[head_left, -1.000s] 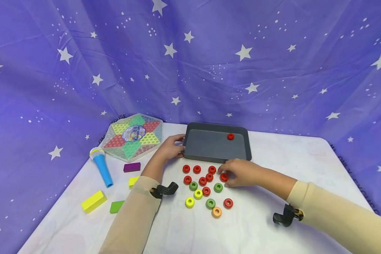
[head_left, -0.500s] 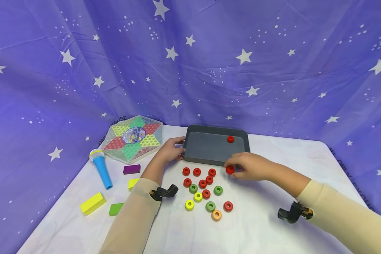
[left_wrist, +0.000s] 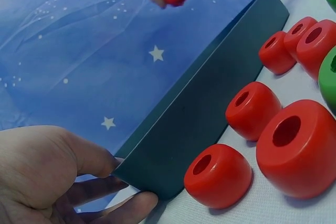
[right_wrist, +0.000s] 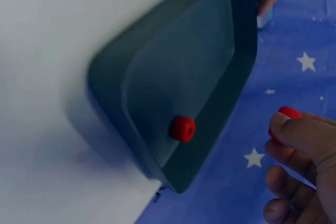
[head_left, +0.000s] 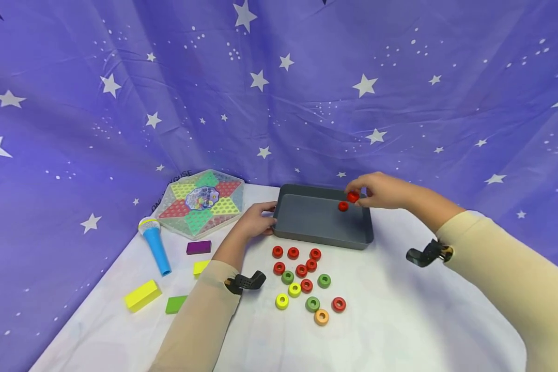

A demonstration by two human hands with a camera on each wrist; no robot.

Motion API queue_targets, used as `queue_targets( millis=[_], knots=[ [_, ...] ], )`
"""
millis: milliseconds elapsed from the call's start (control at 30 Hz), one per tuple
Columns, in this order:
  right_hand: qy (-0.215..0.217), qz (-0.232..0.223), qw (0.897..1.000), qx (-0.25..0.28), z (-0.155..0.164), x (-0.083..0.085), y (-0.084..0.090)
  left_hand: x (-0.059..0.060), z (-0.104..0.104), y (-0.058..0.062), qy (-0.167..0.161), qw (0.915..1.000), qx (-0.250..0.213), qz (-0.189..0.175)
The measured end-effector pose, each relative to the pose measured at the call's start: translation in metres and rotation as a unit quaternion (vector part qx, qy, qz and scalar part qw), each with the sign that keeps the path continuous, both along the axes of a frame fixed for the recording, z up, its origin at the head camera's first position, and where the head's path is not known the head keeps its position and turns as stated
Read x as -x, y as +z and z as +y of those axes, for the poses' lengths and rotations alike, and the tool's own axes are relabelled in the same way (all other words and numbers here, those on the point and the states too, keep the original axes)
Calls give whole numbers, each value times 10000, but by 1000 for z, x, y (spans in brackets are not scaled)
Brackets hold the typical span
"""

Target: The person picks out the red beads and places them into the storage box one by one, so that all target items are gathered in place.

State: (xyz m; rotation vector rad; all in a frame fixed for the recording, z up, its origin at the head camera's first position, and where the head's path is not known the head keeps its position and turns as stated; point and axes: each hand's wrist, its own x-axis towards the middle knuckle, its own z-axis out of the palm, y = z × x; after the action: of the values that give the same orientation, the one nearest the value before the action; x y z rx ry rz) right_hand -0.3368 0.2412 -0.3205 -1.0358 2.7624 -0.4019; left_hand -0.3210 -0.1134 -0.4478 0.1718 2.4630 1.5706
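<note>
My right hand (head_left: 376, 191) pinches a red bead (head_left: 353, 197) between thumb and fingers above the far right corner of a dark grey tray (head_left: 313, 217). In the right wrist view the pinched bead shows partly behind the thumb. Another red bead (head_left: 343, 206) lies inside the tray. At the tray's left end, my left hand (head_left: 254, 221) holds the wall; in the left wrist view its fingers (left_wrist: 137, 206) touch the rim and the lower corner. In front of the tray lie several red beads (head_left: 293, 253), green beads (head_left: 324, 281), yellow beads (head_left: 282, 301) and one orange bead (head_left: 322, 317).
On the left lie a hexagonal game board with a star pattern (head_left: 186, 226) and a blue toy microphone (head_left: 157, 251). Purple (head_left: 199, 247), yellow (head_left: 142, 296) and green blocks (head_left: 175, 305) lie near the left forearm. A starry purple curtain (head_left: 307, 93) hangs behind the white table.
My right hand has gripped a red bead from the table and carried it up and away over the tray's far right corner. The left hand stays at the tray's left end.
</note>
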Motion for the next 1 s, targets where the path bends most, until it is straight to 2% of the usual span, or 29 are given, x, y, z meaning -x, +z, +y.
queue_targets(
  millis=[133, 233, 367, 533, 733, 867, 1000],
  knots=[
    [43, 32, 9998, -190, -8, 16, 9, -2, 2, 0, -6, 10000, 27, -2],
    [82, 114, 9993, -332, -18, 28, 9, -3, 3, 2, 42, 10000, 62, -2],
    [219, 138, 9987, -441, -32, 45, -2, -3, 3, 3, 83, 10000, 46, 9],
    [419, 134, 9965, -711, -45, 60, -26, -3, 3, 3, 87, 9999, -48, -49],
    [108, 308, 9915, -1257, -50, 65, -52, -4, 5, 2, 20, 9999, -58, -103],
    [-200, 578, 9857, -1570, -52, 64, -62, -4, 5, 4, 83, 9999, -28, -62],
    [-206, 902, 9813, -1687, -54, 63, -71, -3, 5, 4, 142, 9999, 20, -17]
  ],
)
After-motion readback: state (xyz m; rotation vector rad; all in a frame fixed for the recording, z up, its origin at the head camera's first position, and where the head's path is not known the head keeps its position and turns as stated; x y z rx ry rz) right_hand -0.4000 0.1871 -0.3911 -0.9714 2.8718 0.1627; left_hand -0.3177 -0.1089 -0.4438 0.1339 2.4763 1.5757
